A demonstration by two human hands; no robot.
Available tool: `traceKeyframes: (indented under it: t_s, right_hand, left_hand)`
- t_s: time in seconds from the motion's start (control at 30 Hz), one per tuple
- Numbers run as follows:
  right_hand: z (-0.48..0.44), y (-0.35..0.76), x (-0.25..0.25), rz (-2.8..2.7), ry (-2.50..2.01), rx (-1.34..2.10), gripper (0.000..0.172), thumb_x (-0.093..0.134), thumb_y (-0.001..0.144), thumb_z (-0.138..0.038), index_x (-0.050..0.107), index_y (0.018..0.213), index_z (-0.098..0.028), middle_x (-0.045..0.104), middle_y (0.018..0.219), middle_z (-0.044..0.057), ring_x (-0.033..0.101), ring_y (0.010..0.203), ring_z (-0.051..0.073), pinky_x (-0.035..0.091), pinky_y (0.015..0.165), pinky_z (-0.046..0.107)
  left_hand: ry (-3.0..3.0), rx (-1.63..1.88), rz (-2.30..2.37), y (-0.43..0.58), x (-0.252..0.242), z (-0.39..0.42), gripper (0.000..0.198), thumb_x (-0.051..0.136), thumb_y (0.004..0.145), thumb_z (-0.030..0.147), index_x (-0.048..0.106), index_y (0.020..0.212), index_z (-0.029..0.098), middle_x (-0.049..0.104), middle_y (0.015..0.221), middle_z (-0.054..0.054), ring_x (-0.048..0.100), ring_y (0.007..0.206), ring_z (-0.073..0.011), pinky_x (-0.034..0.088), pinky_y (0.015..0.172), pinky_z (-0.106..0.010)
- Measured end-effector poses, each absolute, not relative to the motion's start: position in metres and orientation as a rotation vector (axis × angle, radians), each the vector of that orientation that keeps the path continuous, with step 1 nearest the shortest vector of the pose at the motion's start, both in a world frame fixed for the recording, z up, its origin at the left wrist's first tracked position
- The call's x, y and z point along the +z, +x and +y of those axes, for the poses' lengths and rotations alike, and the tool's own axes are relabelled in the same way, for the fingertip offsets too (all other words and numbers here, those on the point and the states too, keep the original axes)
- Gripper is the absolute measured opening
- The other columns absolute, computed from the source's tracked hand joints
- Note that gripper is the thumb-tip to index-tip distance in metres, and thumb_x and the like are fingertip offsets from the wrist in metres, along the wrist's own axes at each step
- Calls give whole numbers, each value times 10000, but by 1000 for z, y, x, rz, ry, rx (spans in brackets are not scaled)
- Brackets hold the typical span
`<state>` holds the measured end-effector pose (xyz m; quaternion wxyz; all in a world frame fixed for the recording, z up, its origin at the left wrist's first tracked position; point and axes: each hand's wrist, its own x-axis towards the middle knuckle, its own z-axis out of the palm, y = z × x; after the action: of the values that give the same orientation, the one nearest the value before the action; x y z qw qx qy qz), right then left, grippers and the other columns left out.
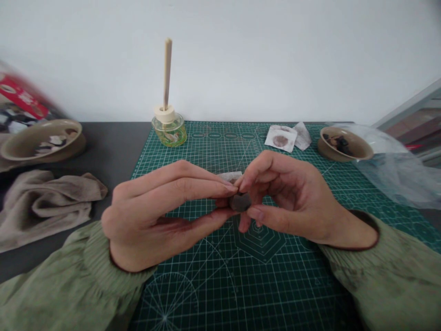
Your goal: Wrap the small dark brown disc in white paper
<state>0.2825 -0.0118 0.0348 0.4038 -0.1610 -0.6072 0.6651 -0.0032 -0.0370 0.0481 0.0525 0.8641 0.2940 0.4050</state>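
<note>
A small dark grey lump of clay (240, 202) sits between my fingertips above the green cutting mat (213, 276). My left hand (151, 211) pinches it from the left with thumb and fingers. My right hand (289, 197) grips it from the right, and its fingers hide the top of the lump. A pale flat strip (230, 176) shows just behind the fingertips, its lower part hidden by them.
A wooden stick stands in a tape roll on a small glass jar (168, 130) at the back. Paper sachets (281, 138) lie beyond my hands. Ceramic bowls (41, 140) (344, 144) flank the mat, with a crumpled cloth (44, 207) left and clear plastic (389, 165) right.
</note>
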Motion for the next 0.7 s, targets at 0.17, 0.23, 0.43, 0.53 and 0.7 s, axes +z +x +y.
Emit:
traceKeyframes:
  t_s: [0.17, 0.23, 0.43, 0.53, 0.7]
  right_hand:
    - [-12, 282, 38, -1540, -457, 1672, 467, 1129, 914, -49, 858, 1246, -236, 958, 1043, -5, 967, 853, 197, 737, 712, 243]
    - [-12, 282, 38, -1546, -451, 1666, 467, 1132, 916, -57, 856, 1250, -233, 959, 1041, -2, 966, 848, 199, 734, 706, 246]
    - [-11, 283, 36, -1535, -423, 1671, 481, 1114, 919, -19, 866, 1270, -234, 964, 1057, -3, 974, 871, 187, 728, 727, 227]
    - [-11, 283, 36, -1541, -444, 1671, 457, 1125, 927, -58, 863, 1257, -235, 956, 1040, -3, 969, 859, 194, 729, 718, 240]
    - [-11, 283, 37, -1562, -461, 1658, 444, 1152, 929, -138, 854, 1244, -237, 941, 1017, 0, 956, 833, 198, 716, 695, 247]
  left_hand:
    - [2551, 1469, 860, 1, 44, -35, 31, 880, 1221, 316, 909, 1224, 306, 970, 1139, -28, 935, 822, -222, 866, 789, -362]
    - [2598, 1323, 888, 1, 44, -35, 91, 927, 1187, 284, 910, 1270, 318, 976, 1191, -27, 949, 862, -229, 870, 799, -365]
    - [2560, 1483, 860, -1, 47, -36, 56, 879, 1237, 339, 879, 1243, 284, 968, 1155, -21, 936, 849, -193, 858, 823, -315]
    - [2633, 1245, 906, 0, 47, -35, 144, 955, 1176, 270, 886, 1299, 301, 975, 1221, -21, 956, 912, -213, 867, 835, -337]
    - [2557, 1441, 854, 5, 44, -34, 58, 886, 1213, 261, 906, 1232, 311, 973, 1170, -19, 939, 850, -212, 869, 794, -355]
